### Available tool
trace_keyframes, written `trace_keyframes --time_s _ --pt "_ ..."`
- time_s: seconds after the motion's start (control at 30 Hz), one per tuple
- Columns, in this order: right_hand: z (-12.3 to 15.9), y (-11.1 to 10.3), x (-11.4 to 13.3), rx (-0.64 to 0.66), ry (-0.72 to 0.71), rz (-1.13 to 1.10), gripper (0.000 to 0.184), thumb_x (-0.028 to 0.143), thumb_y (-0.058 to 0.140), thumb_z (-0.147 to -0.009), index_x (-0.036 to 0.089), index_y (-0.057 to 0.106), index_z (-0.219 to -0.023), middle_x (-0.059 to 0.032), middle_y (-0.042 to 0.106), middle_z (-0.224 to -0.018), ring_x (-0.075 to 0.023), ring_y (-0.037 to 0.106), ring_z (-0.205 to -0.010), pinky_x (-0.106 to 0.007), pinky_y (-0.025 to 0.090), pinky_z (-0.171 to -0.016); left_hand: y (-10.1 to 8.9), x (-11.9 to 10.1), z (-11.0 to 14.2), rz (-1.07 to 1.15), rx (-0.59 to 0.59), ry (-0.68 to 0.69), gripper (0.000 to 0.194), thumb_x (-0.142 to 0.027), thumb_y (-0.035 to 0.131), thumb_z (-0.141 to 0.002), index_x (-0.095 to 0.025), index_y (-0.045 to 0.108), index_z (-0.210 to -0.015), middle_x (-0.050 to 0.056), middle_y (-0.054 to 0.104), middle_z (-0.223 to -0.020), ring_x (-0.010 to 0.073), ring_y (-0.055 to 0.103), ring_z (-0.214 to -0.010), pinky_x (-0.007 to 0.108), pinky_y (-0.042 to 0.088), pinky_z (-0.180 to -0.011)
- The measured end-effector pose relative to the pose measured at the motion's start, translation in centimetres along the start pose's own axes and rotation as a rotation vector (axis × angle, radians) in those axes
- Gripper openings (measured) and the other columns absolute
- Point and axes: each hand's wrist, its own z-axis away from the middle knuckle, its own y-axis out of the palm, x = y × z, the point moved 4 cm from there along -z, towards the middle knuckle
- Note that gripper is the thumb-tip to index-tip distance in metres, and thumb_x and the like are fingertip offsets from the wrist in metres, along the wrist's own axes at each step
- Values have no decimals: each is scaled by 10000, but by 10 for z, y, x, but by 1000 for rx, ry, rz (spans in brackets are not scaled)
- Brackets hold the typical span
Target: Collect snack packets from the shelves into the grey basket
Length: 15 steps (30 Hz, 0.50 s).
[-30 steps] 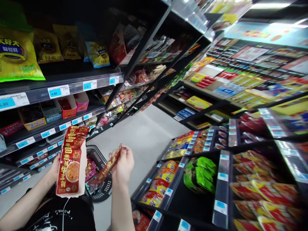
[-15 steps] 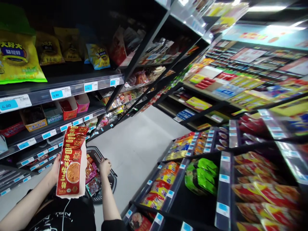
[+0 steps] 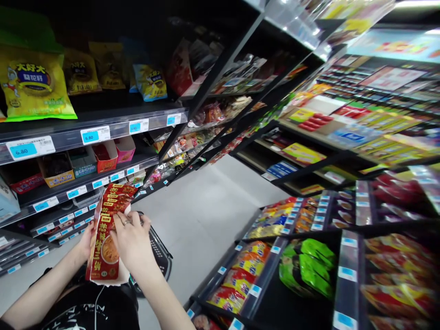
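A tall red food box (image 3: 103, 270) with yellow lettering, a picture of a bowl and a torn, pale cardboard edge is held upright in front of my body. At its left side, my left hand (image 3: 86, 240) is closed around the edge, its fingers partly hidden behind. Across the front and right edge lies my right hand (image 3: 132, 240), its fingers bent onto the upper part where red packets (image 3: 118, 195) show. A dark shopping basket (image 3: 161, 252) is behind the right hand and mostly covered by it.
Shelves on the left carry yellow snack bags (image 3: 36, 82) and small open boxes (image 3: 82, 162) above price tags. To the right stands a rack with green packs (image 3: 314, 266) and red-yellow bags (image 3: 237, 279). A grey floor aisle (image 3: 195, 206) runs between them.
My right hand has moved from over the basket up and left onto the red food box. The box has tilted slightly, and the view has shifted a little left.
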Motion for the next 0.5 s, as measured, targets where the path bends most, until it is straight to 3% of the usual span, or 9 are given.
trace_keyframes --time_s 0.13,0.27,0.37,0.43,0.5 --pt "0 13 -2 81 71 18 93 124 529 -843 192 583 -877 -50 664 -922 -238 490 -956 -445 255 -876 -3 0 1 -17 -23 -27 470 -444 653 -699 -85 660 -1003 122 729 -949 297 656 -934 427 412 -945" --pt "2 3 -13 78 48 -332 124 86 520 -824 202 510 -781 6 640 -835 -186 525 -932 -410 274 -929 -3 -3 2 -11 -43 14 422 -440 598 -748 -95 660 -983 114 731 -947 277 667 -901 413 416 -938" --pt "1 -12 -24 16 164 -688 93 128 465 -849 212 482 -812 25 618 -787 -126 560 -750 -268 398 -742 1 -4 2 -15 -59 28 443 -474 569 -768 -100 657 -989 119 727 -971 276 668 -900 412 421 -929" --pt "1 -20 -32 -85 304 -809 55 218 460 -870 213 484 -821 25 607 -736 -116 553 -647 -233 395 -611 6 -3 3 -22 -70 18 488 -508 547 -776 -100 646 -1025 133 715 -1009 294 659 -928 433 417 -930" --pt "2 -23 -38 -155 411 -865 87 279 490 -862 211 500 -809 28 598 -688 -119 550 -611 -234 395 -592 9 -2 4 -42 -85 16 521 -529 517 -791 -99 630 -1062 144 707 -1029 309 654 -939 455 410 -934"
